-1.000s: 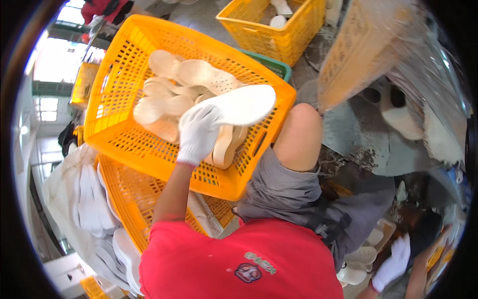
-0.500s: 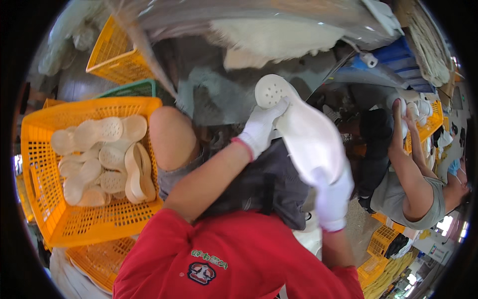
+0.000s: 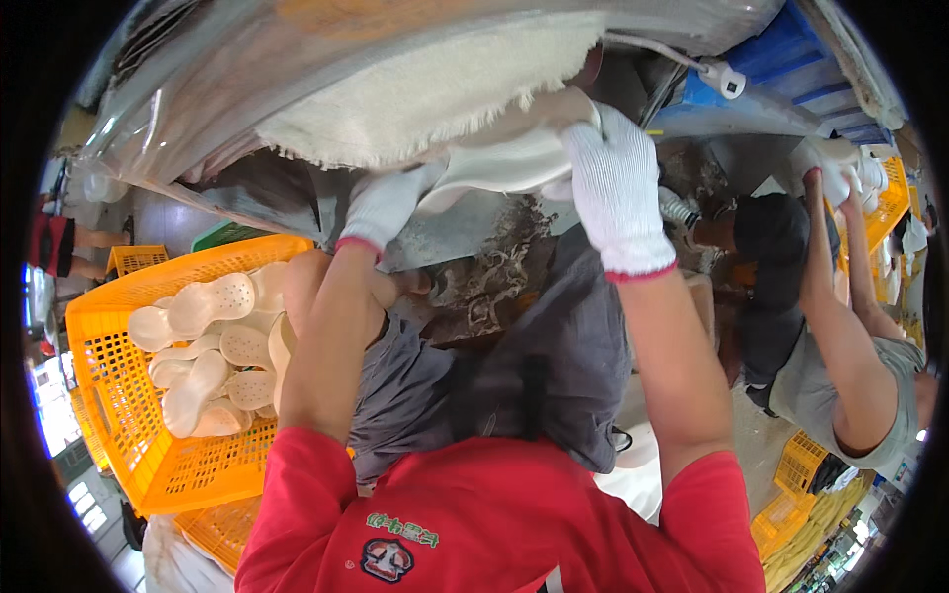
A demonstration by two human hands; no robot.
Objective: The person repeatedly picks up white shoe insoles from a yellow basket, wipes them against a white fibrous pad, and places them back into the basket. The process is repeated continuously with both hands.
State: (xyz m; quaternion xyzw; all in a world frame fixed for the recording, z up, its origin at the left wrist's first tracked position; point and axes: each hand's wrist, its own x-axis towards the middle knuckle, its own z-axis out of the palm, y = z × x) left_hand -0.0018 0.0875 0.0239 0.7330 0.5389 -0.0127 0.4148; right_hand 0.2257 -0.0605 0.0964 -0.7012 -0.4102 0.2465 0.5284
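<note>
A white shoe insole (image 3: 509, 165) stretches sideways between my gloved hands, under a frayed white cloth (image 3: 435, 99). My left hand (image 3: 388, 205) grips its left end, the fingers partly hidden behind it. The right end is held by my right hand (image 3: 620, 183), with the thumb below and the fingers closed over the edge. The insole's upper side lies close to the cloth; I cannot tell whether they touch.
An orange basket (image 3: 129, 474) with several pale insoles (image 3: 213, 301) stands at my left. A grey plastic-covered hood (image 3: 188, 109) overhangs the far side. A white plug (image 3: 725, 79) hangs at the upper right. Another person (image 3: 850, 346) works at the right.
Both hands have moved away from me with the insole, up to the cloth. It has turned from slanting lengthwise to lying crosswise, and my right hand has swung forward. The view has shifted.
</note>
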